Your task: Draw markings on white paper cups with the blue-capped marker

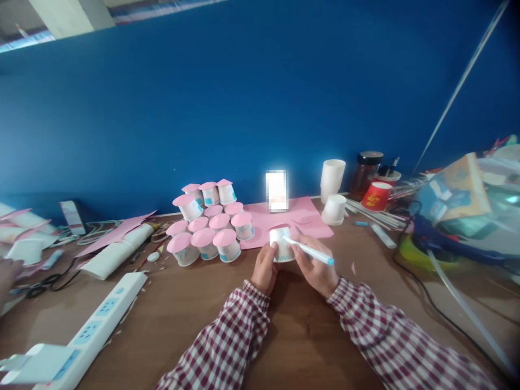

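At far L of the surface (182, 330), another person's fingers (11, 269) show at the edge, blurred, next to some white cups w/ pink tops (26, 252). Just R of those, a white box (73, 218) stands near the blue partition (244, 97). Nearer, a power strip (95, 322) lies at an angle, big white adapter (40, 362) plugged into its near end. Beyond it, a cup stack (117, 254) on its side, pink sheet (116, 234) just behind, small white cap (153, 257) nearby.

L of ctr: tight cluster of decorated cups (227, 252), pink cone tops on, blue patches on several. Pink paper (309, 216) lies flat to their R; bright pixelated rectangle (277, 189) at its back edge.

Ctr: L hand (265, 268) clamped on the L side of a white cup (280, 236), which is btwn both hands, just in front of the paper, teal zigzag near its lower edge. Can't tell if it touches the surface. R hand (319, 273) closed round a white marker (311, 251), blue end out to R, other end at the cup's side.

R of that: tall white stack (332, 179), upside-down white cup (335, 210), black-lidded jar (370, 158), red cup (376, 197), thin sticks (371, 218). Far R: dark blue tool (455, 242), blurred, w/ a plastic bag (459, 189) behind.
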Available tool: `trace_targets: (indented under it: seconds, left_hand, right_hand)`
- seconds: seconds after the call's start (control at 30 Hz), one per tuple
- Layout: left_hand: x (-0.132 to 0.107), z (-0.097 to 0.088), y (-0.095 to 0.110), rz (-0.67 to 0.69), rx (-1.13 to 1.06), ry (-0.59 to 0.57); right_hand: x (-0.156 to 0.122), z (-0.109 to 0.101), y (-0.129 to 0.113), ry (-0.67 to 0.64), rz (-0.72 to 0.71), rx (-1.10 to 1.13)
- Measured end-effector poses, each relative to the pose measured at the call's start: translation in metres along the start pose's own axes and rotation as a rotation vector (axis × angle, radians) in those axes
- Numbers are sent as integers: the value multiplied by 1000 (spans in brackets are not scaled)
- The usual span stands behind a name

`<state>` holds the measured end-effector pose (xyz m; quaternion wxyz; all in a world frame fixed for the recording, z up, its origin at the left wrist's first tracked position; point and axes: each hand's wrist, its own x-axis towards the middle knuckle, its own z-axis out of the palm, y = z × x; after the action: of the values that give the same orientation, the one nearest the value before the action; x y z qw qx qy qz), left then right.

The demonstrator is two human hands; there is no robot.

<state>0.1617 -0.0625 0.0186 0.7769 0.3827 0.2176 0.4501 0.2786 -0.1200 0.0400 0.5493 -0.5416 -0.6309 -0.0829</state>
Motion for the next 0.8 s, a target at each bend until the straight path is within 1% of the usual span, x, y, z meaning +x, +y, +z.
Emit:
trace_targets:
  seconds: [0.23, 0.43, 0.8]
  left_hand:
    - [-1, 3, 4, -4, -38, -40]
    - [-1, 0, 1, 4, -27, -45]
    - [0, 0, 1, 10, -13, -37]
  right_hand:
    - [-1, 0, 1, 25, 9, -1]
    - [-2, 0, 2, 24, 32, 9]
    - [-1, 1, 1, 19, 17, -9]
